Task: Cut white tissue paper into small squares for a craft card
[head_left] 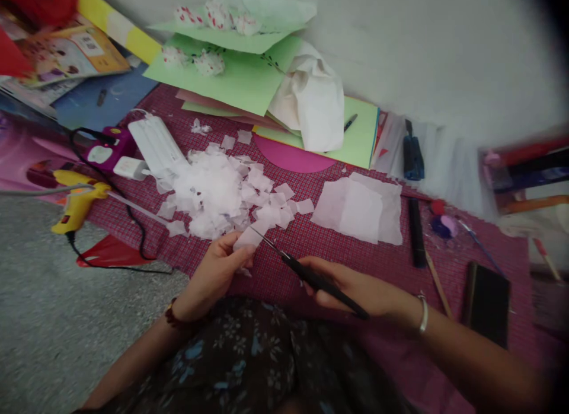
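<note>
My left hand pinches a small white paper piece between thumb and fingers. My right hand is closed around black-handled scissors, seen nearly edge-on. Their thin metal blades reach the upper right edge of the paper in my left hand; whether they are parted I cannot tell. Just beyond my left hand lies a loose heap of small white paper squares. Larger thin white sheets lie overlapped to the right, beyond my right hand.
A yellow glue gun with a cord sits at the table's left edge, near a white power strip. Green sheets bearing paper flowers stand at the back. On the right are a dark phone-like slab, a black stick and a blue-black tool.
</note>
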The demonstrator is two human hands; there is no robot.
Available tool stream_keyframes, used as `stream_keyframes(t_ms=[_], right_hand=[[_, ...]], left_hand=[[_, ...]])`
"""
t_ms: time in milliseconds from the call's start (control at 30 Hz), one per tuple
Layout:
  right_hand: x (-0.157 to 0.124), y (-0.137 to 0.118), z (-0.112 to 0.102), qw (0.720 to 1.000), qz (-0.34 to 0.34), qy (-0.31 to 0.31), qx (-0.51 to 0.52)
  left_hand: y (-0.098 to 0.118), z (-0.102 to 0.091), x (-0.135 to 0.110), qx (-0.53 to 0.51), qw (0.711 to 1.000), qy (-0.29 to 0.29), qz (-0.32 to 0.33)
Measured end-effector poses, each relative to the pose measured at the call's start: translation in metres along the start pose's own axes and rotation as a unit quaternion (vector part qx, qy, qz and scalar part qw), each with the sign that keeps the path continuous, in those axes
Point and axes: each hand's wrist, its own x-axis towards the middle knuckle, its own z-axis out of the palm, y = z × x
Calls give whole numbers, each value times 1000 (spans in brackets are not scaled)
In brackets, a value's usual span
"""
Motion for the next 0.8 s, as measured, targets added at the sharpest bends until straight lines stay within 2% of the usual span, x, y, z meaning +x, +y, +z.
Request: stream_keyframes(t_ms=[100, 333, 600, 800], right_hand=[[-1, 0, 0, 1000, -9, 6, 6], [2, 1, 0, 1000, -11, -9, -1], [4, 1, 1, 1000, -23, 2, 20], [4, 0, 4, 998, -29, 23, 45]], left_hand=[[3, -1, -2, 27, 999, 8, -23], [-1, -2, -4, 10, 999, 14, -36], [-2, -2, -2, 38, 999, 3, -21], [-4, -2, -2, 33, 999, 17, -27]])
